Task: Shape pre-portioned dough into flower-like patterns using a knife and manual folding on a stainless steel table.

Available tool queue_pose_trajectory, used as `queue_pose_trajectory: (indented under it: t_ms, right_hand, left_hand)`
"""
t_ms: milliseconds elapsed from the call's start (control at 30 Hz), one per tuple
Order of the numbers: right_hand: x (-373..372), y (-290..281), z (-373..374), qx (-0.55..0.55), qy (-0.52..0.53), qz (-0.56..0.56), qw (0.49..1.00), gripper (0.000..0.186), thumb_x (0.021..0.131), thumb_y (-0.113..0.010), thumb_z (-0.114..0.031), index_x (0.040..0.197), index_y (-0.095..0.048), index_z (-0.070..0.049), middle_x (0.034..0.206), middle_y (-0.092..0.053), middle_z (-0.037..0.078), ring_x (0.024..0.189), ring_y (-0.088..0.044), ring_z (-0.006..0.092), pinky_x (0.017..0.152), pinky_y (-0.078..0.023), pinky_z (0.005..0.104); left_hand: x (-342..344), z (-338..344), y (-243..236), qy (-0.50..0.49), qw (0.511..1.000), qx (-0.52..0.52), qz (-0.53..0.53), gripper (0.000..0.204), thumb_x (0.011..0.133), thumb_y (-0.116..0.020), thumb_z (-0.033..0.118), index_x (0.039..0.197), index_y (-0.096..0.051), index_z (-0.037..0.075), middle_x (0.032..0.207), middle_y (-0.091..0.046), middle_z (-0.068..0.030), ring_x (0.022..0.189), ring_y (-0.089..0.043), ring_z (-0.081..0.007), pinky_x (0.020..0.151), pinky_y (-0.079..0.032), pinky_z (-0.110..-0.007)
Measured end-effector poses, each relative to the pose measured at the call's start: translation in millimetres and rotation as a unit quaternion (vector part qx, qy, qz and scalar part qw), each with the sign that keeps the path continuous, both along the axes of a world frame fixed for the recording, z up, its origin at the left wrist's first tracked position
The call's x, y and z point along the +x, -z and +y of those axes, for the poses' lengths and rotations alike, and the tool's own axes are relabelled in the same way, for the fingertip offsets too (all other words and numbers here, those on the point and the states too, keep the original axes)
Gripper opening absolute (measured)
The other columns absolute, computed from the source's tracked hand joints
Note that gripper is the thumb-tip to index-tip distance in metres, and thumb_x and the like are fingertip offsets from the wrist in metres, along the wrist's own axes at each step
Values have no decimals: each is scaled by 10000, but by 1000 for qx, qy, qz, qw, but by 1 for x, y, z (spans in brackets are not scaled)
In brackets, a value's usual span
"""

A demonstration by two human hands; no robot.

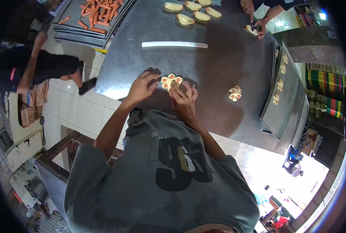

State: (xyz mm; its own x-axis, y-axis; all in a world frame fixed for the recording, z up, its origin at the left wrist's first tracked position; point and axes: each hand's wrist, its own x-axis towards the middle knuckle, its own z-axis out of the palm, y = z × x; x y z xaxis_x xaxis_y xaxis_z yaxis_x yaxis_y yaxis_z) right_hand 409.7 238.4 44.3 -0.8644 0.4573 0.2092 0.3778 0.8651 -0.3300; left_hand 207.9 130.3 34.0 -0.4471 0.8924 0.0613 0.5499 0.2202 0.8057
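I'm arranging a dough flower (170, 81) on the table (215, 70).
Head view: my left hand (141, 88) hovers beside it, fingers loosely parted; my right hand (184, 99) touches its near edge, pinching or not I can't tell. Light, even pressure should keep its sausage slices (172, 77) face-up. One tray (70, 29) holds whole sausages (97, 15); another tray (274, 114), finished-looking flowers (280, 84).

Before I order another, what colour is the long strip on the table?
The strip is white; it shows in the head view.

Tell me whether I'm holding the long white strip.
No, the white strip lies on the metal tabletop, beyond the left hand and right hand.
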Motion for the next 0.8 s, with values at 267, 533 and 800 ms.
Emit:
queue_pose_trajectory:
  t_ms: [267,533,800]
  right_hand:
    - [-5,22,42,-333,187,147,912,295,932,-656,-101,1216,-676,-21,1126,-700,147,937,-696,240,825,-534,365]
    - [-23,16,71,-439,112,39,891,281,928,-697,-160,1174,-695,-24,973,-735,142,863,-691,167,777,-533,307]
    - [-24,6,85,-444,102,-26,890,281,917,-683,-177,1155,-692,-28,1024,-735,140,915,-699,202,812,-536,334]
  left_hand:
    - [13,54,14,35,999,15,-29,317,927,-634,195,1194,-664,25,1174,-646,-152,1082,-621,-367,934,-507,-414]
    - [-8,78,18,163,983,-57,-59,226,905,-665,139,1106,-690,40,1016,-679,-161,943,-672,-319,815,-531,-403]
    - [-23,72,0,119,977,-122,-127,112,876,-670,99,946,-669,12,855,-682,-121,800,-663,-270,739,-524,-392]
